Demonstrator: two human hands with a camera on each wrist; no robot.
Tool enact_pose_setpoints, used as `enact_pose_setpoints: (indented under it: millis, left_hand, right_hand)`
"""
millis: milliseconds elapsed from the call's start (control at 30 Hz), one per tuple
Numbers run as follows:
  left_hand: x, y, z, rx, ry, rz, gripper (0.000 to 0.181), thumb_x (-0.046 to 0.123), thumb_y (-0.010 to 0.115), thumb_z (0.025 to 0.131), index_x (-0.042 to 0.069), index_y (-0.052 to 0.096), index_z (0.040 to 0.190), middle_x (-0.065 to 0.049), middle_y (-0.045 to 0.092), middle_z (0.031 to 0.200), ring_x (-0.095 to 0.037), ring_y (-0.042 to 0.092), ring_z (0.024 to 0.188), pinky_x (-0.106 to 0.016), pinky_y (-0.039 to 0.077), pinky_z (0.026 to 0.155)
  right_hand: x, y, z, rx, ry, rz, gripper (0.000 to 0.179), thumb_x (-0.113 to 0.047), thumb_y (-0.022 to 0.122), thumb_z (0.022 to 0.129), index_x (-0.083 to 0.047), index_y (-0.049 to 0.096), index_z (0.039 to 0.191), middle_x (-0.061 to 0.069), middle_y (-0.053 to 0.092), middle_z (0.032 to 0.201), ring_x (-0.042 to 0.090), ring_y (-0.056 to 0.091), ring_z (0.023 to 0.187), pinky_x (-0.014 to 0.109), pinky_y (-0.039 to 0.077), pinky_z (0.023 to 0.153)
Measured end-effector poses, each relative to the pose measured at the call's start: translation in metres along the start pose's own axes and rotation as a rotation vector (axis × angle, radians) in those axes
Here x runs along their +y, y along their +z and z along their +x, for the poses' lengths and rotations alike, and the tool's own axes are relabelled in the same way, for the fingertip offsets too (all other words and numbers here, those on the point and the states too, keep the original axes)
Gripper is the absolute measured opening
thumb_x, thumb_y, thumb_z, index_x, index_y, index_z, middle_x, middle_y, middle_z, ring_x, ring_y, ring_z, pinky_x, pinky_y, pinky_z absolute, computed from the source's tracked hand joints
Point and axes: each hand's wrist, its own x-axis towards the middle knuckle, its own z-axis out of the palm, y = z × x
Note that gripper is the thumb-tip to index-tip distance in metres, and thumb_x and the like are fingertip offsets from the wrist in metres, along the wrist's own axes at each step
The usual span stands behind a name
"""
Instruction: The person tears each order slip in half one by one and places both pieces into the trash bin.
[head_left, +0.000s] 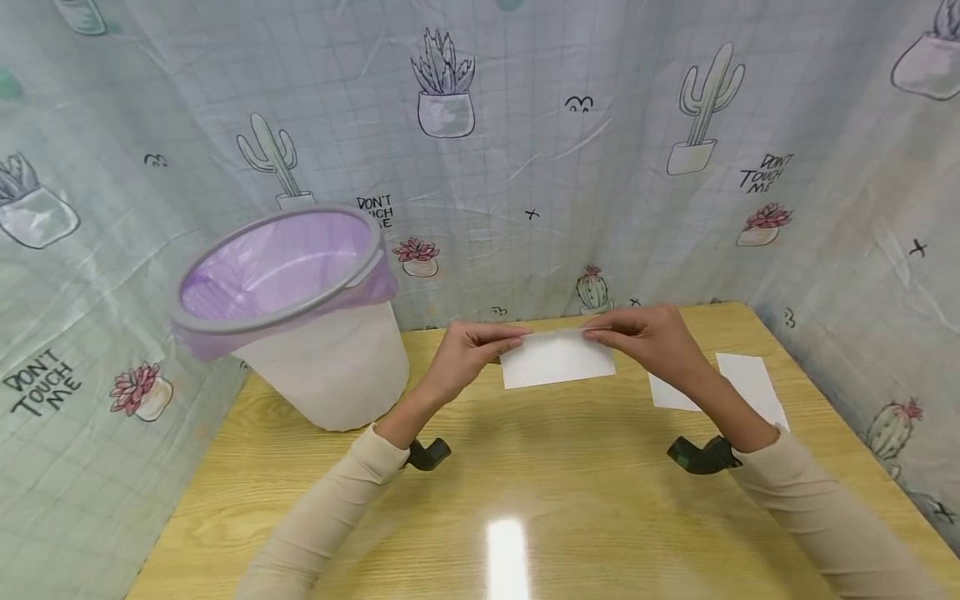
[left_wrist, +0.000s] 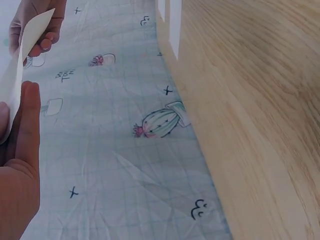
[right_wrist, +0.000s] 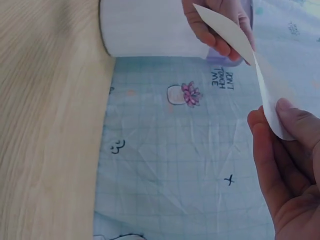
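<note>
A small white sheet of paper is held up above the wooden table, stretched between both hands. The left hand pinches its upper left corner between thumb and fingers. At the upper right corner, the right hand pinches it the same way. Seen from the right wrist, the paper bends in a slight curve, with the right thumb on one face and the fingers behind. Two more white paper pieces lie on the table by the right forearm, partly hidden under it.
A white bin with a grey rim and purple liner stands at the back left of the table. A curtain printed with cacti hangs behind and along both sides. Dark wrist cameras sit under the forearms.
</note>
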Motion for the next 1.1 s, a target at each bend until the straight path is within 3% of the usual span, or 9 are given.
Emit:
enact_pose_setpoints:
  millis: [100,267,400,500,600,667,733,933,1100]
  left_hand:
    - [0.004,0.001,-0.001,0.013,-0.024,-0.035,0.021,0.010,0.070,0.097,0.006,0.078,0.116,-0.008,0.074,0.120,-0.015,0.073,0.096,-0.032,0.061,0.074]
    - [0.015,-0.002,-0.004,0.032,-0.040,-0.078,0.020,0.005,0.068,0.097,0.001,0.076,0.115,-0.014,0.073,0.119,-0.018,0.074,0.094,-0.036,0.061,0.074]
    - [0.024,-0.019,-0.009,0.098,-0.035,-0.092,0.020,0.005,0.067,0.098,0.000,0.076,0.115,-0.016,0.073,0.116,-0.020,0.073,0.092,-0.037,0.061,0.076]
    - [0.028,-0.037,-0.016,0.154,-0.050,-0.045,0.020,0.010,0.069,0.098,0.005,0.078,0.115,-0.011,0.075,0.113,-0.020,0.073,0.090,-0.032,0.060,0.075]
    - [0.033,-0.049,-0.021,0.172,-0.078,0.014,0.020,0.015,0.071,0.097,0.009,0.079,0.115,-0.007,0.076,0.111,-0.019,0.072,0.088,-0.029,0.059,0.075]
    - [0.036,-0.054,-0.022,0.158,-0.086,0.050,0.021,0.018,0.072,0.097,0.010,0.079,0.115,-0.006,0.076,0.111,-0.018,0.071,0.088,-0.029,0.058,0.076]
    - [0.040,-0.057,-0.022,0.145,-0.082,0.082,0.022,0.019,0.073,0.096,0.011,0.079,0.115,-0.004,0.077,0.110,-0.016,0.071,0.088,-0.030,0.058,0.076]
    - [0.052,-0.063,-0.020,0.134,-0.068,0.145,0.019,0.018,0.074,0.095,0.011,0.080,0.112,-0.002,0.078,0.105,-0.012,0.065,0.079,-0.029,0.057,0.073]
    - [0.061,-0.070,-0.019,0.113,-0.045,0.186,0.018,0.017,0.074,0.095,0.011,0.080,0.111,-0.002,0.078,0.104,-0.011,0.064,0.075,-0.027,0.056,0.070]
  right_hand:
    - [-0.005,-0.001,-0.001,0.017,-0.006,0.019,0.022,0.000,0.078,0.087,-0.014,0.082,0.103,-0.001,0.079,0.093,0.003,0.072,0.079,0.015,0.054,0.068]
    - [-0.015,-0.005,-0.003,0.055,0.018,0.053,0.022,0.003,0.076,0.087,-0.013,0.082,0.102,0.001,0.079,0.094,0.002,0.071,0.077,0.014,0.053,0.067]
    - [-0.022,-0.017,-0.006,0.131,0.089,0.058,0.019,0.002,0.076,0.089,-0.011,0.082,0.101,-0.004,0.078,0.093,-0.002,0.056,0.058,0.015,0.045,0.057]
    - [-0.023,-0.028,-0.010,0.169,0.153,0.031,0.016,-0.003,0.076,0.091,-0.012,0.082,0.102,-0.009,0.078,0.091,-0.002,0.047,0.054,0.018,0.039,0.054]
    - [-0.025,-0.036,-0.011,0.163,0.182,0.003,0.014,-0.007,0.076,0.091,-0.013,0.082,0.103,-0.007,0.078,0.090,-0.002,0.057,0.059,0.017,0.041,0.055]
    - [-0.027,-0.039,-0.010,0.148,0.172,-0.003,0.014,-0.007,0.076,0.091,-0.013,0.082,0.103,-0.004,0.078,0.090,-0.001,0.068,0.070,0.016,0.044,0.058]
    - [-0.029,-0.040,-0.009,0.137,0.148,-0.010,0.015,-0.005,0.077,0.090,-0.014,0.082,0.102,-0.004,0.078,0.088,-0.001,0.066,0.067,0.016,0.042,0.055]
    - [-0.036,-0.043,-0.001,0.115,0.063,-0.002,0.021,0.001,0.078,0.087,-0.014,0.082,0.100,-0.003,0.076,0.077,0.004,0.039,0.048,0.026,0.029,0.045]
    - [-0.041,-0.048,0.005,0.094,0.026,0.000,0.023,0.006,0.078,0.085,-0.012,0.081,0.100,-0.001,0.077,0.081,0.002,0.053,0.053,0.020,0.038,0.049]
